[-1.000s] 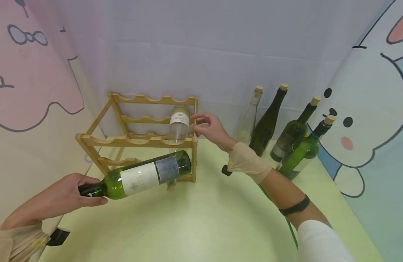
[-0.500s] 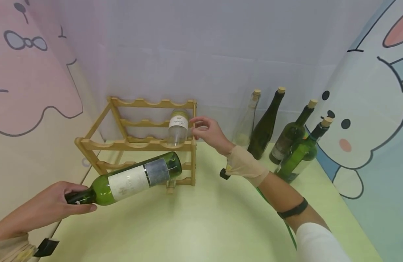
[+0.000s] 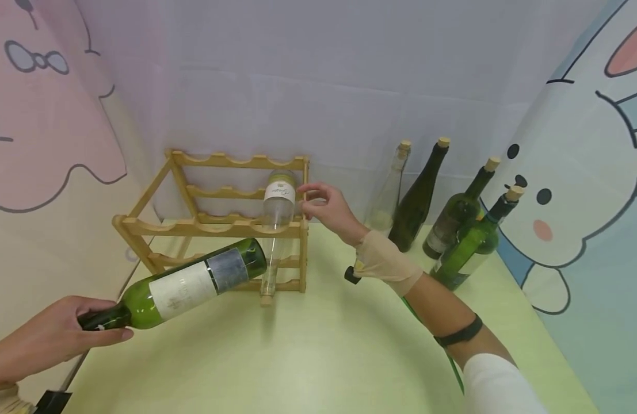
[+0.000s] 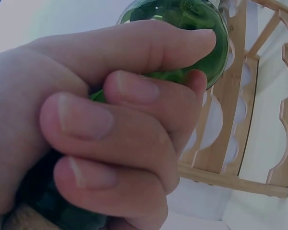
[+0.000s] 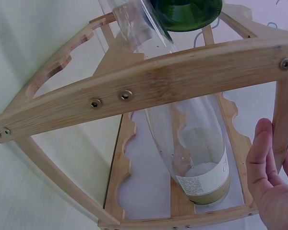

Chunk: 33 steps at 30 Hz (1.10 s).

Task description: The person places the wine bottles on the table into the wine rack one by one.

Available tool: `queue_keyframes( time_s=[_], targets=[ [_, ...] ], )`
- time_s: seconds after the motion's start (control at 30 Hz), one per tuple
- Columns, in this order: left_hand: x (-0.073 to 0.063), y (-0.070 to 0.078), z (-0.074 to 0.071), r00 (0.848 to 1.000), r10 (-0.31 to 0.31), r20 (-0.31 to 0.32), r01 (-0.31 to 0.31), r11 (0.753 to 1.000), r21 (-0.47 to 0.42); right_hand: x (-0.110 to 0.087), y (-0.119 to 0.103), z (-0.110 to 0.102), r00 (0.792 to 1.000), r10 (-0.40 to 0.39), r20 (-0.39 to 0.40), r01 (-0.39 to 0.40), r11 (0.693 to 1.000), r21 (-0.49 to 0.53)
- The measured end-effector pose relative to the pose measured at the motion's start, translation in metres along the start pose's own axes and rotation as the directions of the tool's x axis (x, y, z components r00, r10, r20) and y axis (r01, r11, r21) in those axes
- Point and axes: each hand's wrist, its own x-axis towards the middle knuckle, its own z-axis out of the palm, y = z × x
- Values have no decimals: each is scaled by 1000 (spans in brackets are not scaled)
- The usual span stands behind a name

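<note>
My left hand (image 3: 54, 333) grips a green wine bottle (image 3: 191, 290) by its dark neck, fingers curled round it in the left wrist view. The bottle slants across the front of a wooden wine rack (image 3: 214, 229), base up towards the right. A clear glass bottle (image 3: 278, 211) lies in the rack's rightmost slot, its corked neck pointing forward and down. At the rack's back right corner is my right hand (image 3: 331, 210). In the right wrist view, fingers (image 5: 262, 160) and thumb pinch an upright post of the rack.
Several corked bottles stand to the right on the pale green table (image 3: 318, 356): a clear one (image 3: 388, 198), a dark slim one (image 3: 419, 201), a dark green one (image 3: 453, 221) and a bright green one (image 3: 470, 247). A white curtain (image 3: 349, 75) hangs behind.
My left hand has drawn the green wine bottle left and slightly down, uncovering the clear bottle's neck. My right hand stays at the rack's corner.
</note>
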Motion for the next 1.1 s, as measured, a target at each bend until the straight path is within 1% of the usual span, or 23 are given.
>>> queue_keyframes(
  time_s=[0.1, 0.23, 0.47, 0.63, 0.83, 0.97, 1.1],
  targets=[
    [0, -2, 0, 1000, -12, 2, 12, 1000, 7, 0, 0, 0, 1000, -3, 4, 3, 1000, -6],
    [-2, -5, 1, 999, -34, 20, 35, 999, -34, -1, -2, 1, 1000, -3, 6, 3, 1000, -13],
    [-5, -10, 1, 998, -57, 17, 57, 997, -44, -2, -2, 1, 1000, 5, 0, -5, 1000, -15],
    [-8, -15, 0, 997, -77, 14, 78, 995, -60, -2, -2, 1, 1000, -4, 5, 4, 1000, -15],
    [-14, -25, 1, 996, -88, -1, 87, 989, -119, -1, -3, 2, 1000, -11, 8, 11, 1000, -21],
    [-14, -28, 2, 996, -89, -15, 86, 989, -120, -2, -3, 2, 1000, -5, 7, 5, 1000, -21],
    [-14, -28, 5, 996, -88, 11, 89, 984, -157, -2, -2, 2, 1000, -2, 2, 2, 1000, -23]
  ],
)
